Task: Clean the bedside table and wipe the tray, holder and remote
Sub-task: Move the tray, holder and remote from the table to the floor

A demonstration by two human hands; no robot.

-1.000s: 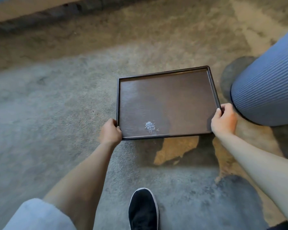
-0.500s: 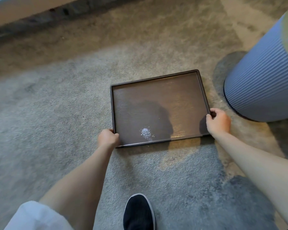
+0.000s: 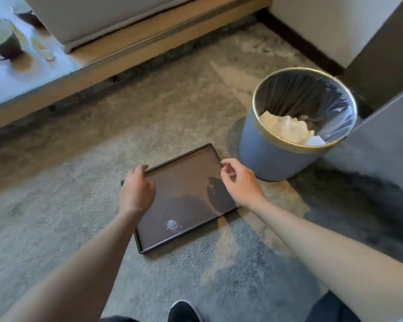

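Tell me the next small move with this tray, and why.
Probably lift the tray and tip it over the lined bin: white crumbs sit near its front edge, both hands are at its sides, and the bin stands just beside it.

Looked dark, wood-grained and faintly glossy: tray (image 3: 191, 182). Rough, matt pile: carpet (image 3: 56, 205). Ribbed plastic with glossy film liner: bin (image 3: 265, 156).

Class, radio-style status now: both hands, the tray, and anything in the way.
Left hand open, fingers on tray far rim. Right hand open, hovering over right edge. Tray flat on carpet, white specks inside. Bin close right, not blocking.
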